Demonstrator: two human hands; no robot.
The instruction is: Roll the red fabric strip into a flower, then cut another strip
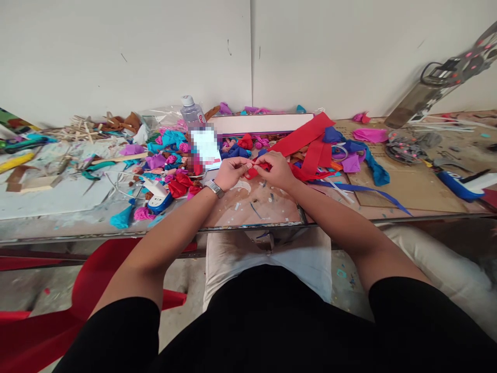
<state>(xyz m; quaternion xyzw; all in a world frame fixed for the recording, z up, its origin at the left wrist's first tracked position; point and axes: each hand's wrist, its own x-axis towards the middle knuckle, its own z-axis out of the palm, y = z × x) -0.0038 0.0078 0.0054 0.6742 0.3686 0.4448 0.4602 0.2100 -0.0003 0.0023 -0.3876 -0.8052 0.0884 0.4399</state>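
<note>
Head view, contents of a cluttered worktable, seen from above the seated person's lap.

Left hand: thumb and fingertips pinched together on a small red piece; silver watch at the wrist.

Right hand: thumb and forefinger closed on the same piece, fingertips near those of the left. Finer folds hidden by the fingers.

Red piece: between the two hands, over the middle of the table, on the near side of the coloured scraps; cloth or paper, cannot tell which.

Red strips: wide, overlapping, just beyond the right hand.

Phone: bright screen, partly blurred, just beyond the left hand, among crumpled scraps.

Bottle: clear, white cap, behind the phone.

Power strip: white and blue, left of the watch, beside crumpled red and pink scraps.

Pliers: green handles, farther left.

Wooden sticks: loose pile, back left.

Blue ribbon: running out to the right across cardboard.

Grey bottle: tilted, far right.

Red chair: below the table edge, left.
</note>
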